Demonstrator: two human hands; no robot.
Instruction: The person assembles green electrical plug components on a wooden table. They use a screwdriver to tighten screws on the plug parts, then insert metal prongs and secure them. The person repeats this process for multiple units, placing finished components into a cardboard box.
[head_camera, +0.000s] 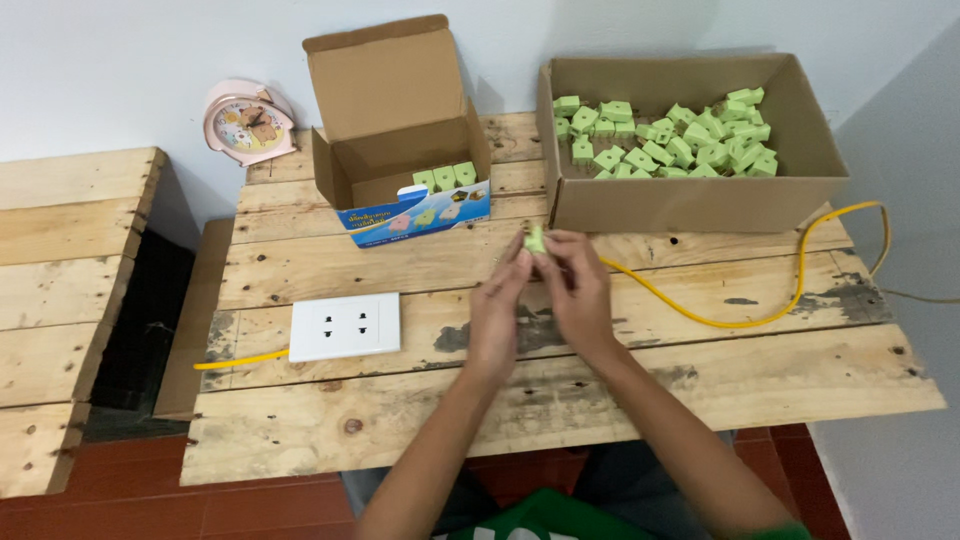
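At the far left of the frame a second wooden bench (60, 290) stands apart from the desk (560, 400), with a dark gap between them. In the upper left, against the wall, a pink clock (250, 122) sits at the desk's back edge. Lower down, left of centre, a white socket plate (345, 326) lies flat on the planks, and a yellow cable (760, 315) shows at its left side, then again on the right, where it curves across the desk and loops up past the right edge. Above the plate, upper centre, a small carton (400, 140) stands with its lid up; a row of green pieces (445, 177) stands inside it at the front. In the middle of the frame the two hands meet over the desk. The left hand (497, 315) and the right hand (580, 290) both pinch one small green piece (536, 240) between their fingertips, the grip of each closed on it, holding it up just in front of the big box. That big box (690, 200), upper right, is open on top and holds a loose heap of green pieces (670, 145), well apart from the hands. At the bottom edge, a green garment (560, 520) shows between the forearms.
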